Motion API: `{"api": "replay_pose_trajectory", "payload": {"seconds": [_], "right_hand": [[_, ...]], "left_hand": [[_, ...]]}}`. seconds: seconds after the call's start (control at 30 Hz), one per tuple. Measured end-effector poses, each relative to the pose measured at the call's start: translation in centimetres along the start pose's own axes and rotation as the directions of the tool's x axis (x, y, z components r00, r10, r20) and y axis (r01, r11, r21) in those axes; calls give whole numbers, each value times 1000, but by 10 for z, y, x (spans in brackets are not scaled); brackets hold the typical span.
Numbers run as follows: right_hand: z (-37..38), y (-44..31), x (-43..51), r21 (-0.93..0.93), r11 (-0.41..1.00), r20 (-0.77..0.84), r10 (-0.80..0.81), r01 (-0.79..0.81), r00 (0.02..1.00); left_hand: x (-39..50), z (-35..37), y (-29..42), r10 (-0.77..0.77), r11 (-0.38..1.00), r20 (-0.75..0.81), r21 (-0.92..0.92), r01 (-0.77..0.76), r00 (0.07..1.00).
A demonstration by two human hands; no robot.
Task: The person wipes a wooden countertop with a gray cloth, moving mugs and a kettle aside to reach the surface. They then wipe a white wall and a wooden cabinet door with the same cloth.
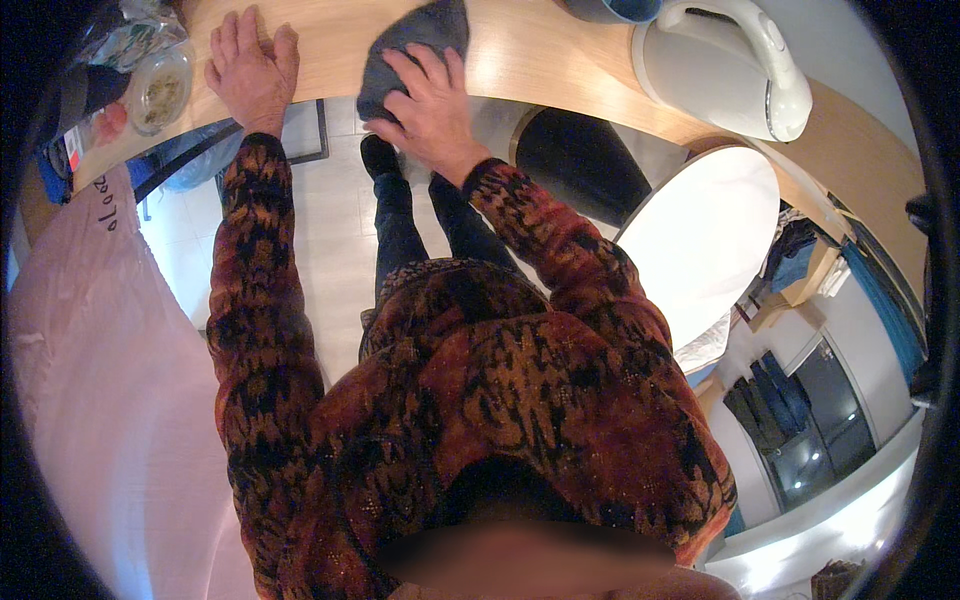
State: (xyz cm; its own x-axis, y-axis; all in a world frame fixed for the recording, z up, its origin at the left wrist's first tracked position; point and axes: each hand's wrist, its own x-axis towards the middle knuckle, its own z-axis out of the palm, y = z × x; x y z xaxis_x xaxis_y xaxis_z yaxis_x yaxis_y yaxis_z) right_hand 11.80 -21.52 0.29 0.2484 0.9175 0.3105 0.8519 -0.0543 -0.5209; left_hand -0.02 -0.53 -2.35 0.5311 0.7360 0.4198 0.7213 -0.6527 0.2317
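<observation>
My left hand (253,73) lies palm down with spread fingers on the light wood tabletop (322,45), holding nothing. To its right, my right hand (433,109) rests on a dark grey cloth (409,52) at the table's front edge, fingers bent and apart. Part of the cloth hangs over the edge near my thumb. Whether the fingers pinch the fabric is not clear. A clear plastic container (161,90) with crumbly food stands left of my left hand.
At the right stand a white electric kettle (705,67) and a blue cup (626,7). Below them is a round white surface (705,240). Plastic bags (135,34) lie at the far left, and a pale pink fabric (112,322) hangs below. A black seat-like shape (577,165) stands under the table edge.
</observation>
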Motion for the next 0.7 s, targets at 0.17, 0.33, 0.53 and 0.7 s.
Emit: {"api": "replay_pose_trajectory", "payload": {"seconds": [0.17, 0.33, 0.53, 0.7], "right_hand": [[13, -2, 25, -99, 992, -90, -85, 76, 992], [21, -1, 24, -176, 983, -62, -61, 50, 996], [-28, 42, -21, -340, 940, 123, 9, 34, 992], [-112, 101, -88, -477, 858, 28, 233, -192, 972]], "left_hand": [[-1, 1, -2, 4, 1000, -7, -11, -4, 1000], [0, -3, -2, 21, 999, 8, -39, -21, 1000], [3, -4, 0, 39, 999, 9, -8, -39, 999], [2, -4, 0, 31, 999, -32, -23, -31, 999]]}}
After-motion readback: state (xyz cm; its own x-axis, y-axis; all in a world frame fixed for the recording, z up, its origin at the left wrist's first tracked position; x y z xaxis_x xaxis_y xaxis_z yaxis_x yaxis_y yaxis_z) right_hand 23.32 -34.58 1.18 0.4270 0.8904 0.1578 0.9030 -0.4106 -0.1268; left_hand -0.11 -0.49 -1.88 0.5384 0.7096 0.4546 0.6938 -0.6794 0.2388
